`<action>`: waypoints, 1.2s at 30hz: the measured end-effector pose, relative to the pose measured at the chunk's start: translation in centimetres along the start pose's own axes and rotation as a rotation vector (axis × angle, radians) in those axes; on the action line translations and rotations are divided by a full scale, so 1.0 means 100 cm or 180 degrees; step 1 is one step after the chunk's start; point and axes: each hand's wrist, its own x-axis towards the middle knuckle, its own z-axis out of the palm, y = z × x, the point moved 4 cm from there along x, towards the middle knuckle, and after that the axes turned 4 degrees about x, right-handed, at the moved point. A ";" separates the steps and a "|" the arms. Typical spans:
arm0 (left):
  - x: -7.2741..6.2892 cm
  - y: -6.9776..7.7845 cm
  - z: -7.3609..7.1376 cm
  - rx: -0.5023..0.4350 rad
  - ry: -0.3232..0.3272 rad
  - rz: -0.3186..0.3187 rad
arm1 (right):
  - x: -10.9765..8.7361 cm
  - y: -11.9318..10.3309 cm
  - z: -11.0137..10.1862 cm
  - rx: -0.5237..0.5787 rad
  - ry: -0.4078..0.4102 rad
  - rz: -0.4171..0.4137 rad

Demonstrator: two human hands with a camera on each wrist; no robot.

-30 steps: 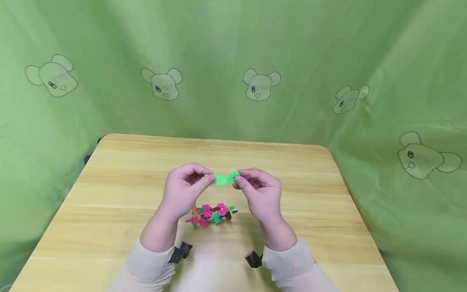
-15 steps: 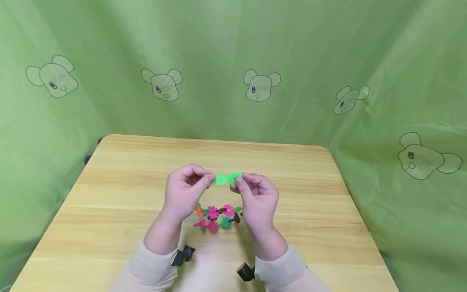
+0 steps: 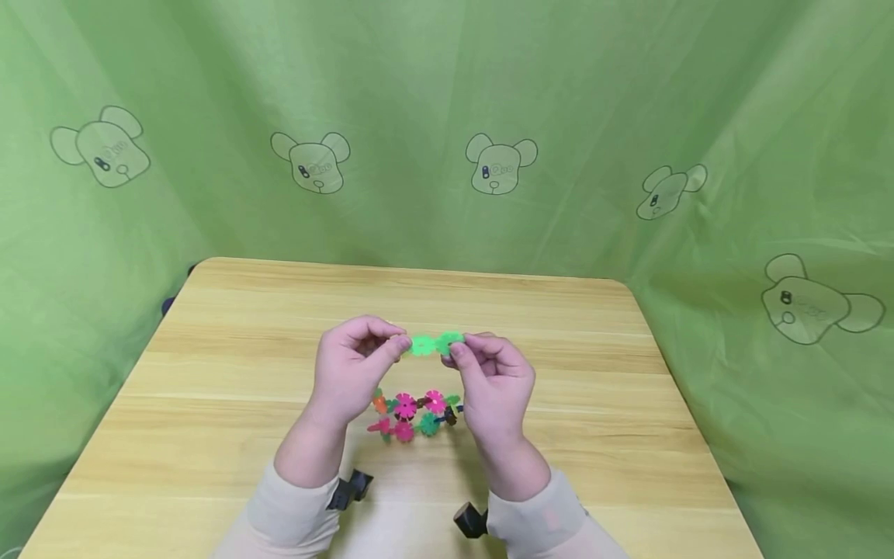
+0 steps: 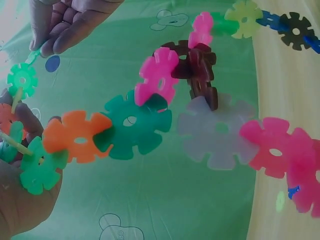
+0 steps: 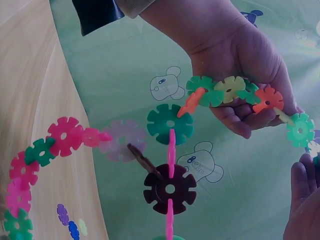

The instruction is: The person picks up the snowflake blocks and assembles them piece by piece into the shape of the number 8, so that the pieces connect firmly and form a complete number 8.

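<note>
Both hands hold a chain of flower-shaped plastic snowflake discs above the table. In the head view my left hand (image 3: 352,365) pinches the chain at the left of a bright green disc (image 3: 422,345). My right hand (image 3: 499,384) pinches another bright green disc (image 3: 450,341) joined to it. Across the left palm run green, yellow and orange discs (image 5: 267,99), seen in the right wrist view. From there the chain hangs below the hands, with pink discs (image 3: 405,406), a dark brown disc (image 5: 170,189) and a translucent lilac disc (image 4: 217,132).
A wooden table (image 3: 559,310) lies beneath the hands, with a green curtain (image 3: 419,78) printed with bear heads around it. Small purple (image 5: 62,215) and blue (image 5: 74,230) discs show against the tabletop. Black wrist cameras (image 3: 471,520) stick out from the sleeves.
The right hand has shifted slightly left and down, still pinching its green disc. The hanging discs have swung a little right, then slightly back. The left hand stays nearly still.
</note>
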 end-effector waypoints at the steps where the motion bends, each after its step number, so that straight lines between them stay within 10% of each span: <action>1: 0.000 0.000 0.000 -0.0008 -0.0013 0.0005 | 0.000 0.000 0.000 0.0016 -0.0016 0.0004; 16: -0.002 -0.002 0.005 -0.0130 0.0280 -0.0035 | 0.000 0.001 0.008 0.0023 -0.0131 -0.0086; 31: 0.007 0.002 -0.004 0.0839 -0.0866 -0.0119 | 0.004 0.010 0.001 -0.0292 -0.0861 0.0224; 36: 0.007 -0.001 -0.011 0.0843 -0.0842 -0.0401 | 0.033 0.051 -0.039 -0.1193 -0.0783 0.0994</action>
